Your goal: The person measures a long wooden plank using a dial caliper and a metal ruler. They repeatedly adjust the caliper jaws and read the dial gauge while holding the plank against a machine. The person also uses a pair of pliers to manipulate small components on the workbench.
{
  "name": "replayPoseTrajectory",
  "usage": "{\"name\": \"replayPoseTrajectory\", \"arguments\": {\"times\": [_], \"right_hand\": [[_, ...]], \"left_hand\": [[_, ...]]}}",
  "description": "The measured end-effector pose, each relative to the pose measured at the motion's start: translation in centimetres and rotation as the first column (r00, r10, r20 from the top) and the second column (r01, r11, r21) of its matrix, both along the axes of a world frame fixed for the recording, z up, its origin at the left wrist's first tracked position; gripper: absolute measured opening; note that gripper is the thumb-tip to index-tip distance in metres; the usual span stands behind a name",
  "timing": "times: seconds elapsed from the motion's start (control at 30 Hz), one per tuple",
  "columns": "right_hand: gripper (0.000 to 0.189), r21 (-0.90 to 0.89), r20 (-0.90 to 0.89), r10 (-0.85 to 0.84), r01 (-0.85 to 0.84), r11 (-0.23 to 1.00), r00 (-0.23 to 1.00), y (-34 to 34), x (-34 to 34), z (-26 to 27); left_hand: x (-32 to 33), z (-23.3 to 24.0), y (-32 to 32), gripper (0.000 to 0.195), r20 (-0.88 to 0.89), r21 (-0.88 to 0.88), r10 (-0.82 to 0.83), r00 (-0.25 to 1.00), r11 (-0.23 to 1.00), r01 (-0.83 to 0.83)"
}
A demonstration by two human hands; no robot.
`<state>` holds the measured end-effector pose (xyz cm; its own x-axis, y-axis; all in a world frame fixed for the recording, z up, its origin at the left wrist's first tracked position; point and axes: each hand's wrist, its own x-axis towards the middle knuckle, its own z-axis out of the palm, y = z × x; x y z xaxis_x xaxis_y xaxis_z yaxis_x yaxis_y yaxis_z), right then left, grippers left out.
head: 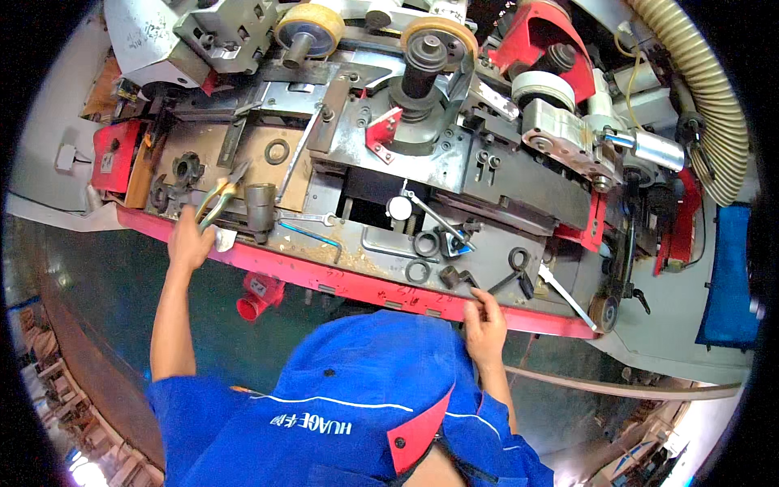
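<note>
At the left end of the machine bed, my left hand (190,243) grips pliers (220,198) by their yellow and green handles. Their jaws point up and away from me, over the bed. A metal socket-like cylinder (260,210) stands just right of the pliers. My right hand (485,329) holds nothing; its fingers are apart and lie at the red front edge (389,298). Close beyond those fingertips is a small dark socket-like piece (451,277). A combination wrench (307,217) and a blue hex key (310,233) lie between my hands.
A dial indicator (400,208) on a rod stands mid-bed. Loose rings (418,271), a dark handled tool (514,274) and a white-handled tool (566,295) lie towards the right. Sawdust covers parts of the bed. Behind rise a vertical spindle (425,70) and feed rollers (310,30).
</note>
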<state>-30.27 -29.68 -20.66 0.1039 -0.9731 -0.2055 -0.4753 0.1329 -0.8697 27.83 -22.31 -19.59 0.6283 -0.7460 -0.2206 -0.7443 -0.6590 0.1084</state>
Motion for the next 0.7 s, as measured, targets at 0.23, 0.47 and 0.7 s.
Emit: {"name": "replayPoseTrajectory", "arguments": {"times": [0.23, 0.47, 0.7], "right_hand": [[0.032, 0.159, 0.187, 0.578, -0.605, 0.780, 0.794, -4.4, 6.6, 4.7], [0.056, 0.059, 0.295, 0.469, -0.506, 0.860, 0.832, -4.3, 10.9, 5.4], [0.037, 0.076, -0.260, 0.558, -0.559, 0.826, 0.788, -10.3, 7.8, 9.9]], "left_hand": [[-14.2, 1.5, 8.4, 0.049, -0.900, -0.181, -0.006, 0.435, 0.915, -0.362], [-30.1, 1.0, -3.1, 0.066, -0.875, -0.484, -0.484, -0.005, 0.874, -0.041], [-29.1, 0.0, -6.3, 0.034, -0.944, -0.329, -0.329, 0.009, 0.944, -0.009]]}}
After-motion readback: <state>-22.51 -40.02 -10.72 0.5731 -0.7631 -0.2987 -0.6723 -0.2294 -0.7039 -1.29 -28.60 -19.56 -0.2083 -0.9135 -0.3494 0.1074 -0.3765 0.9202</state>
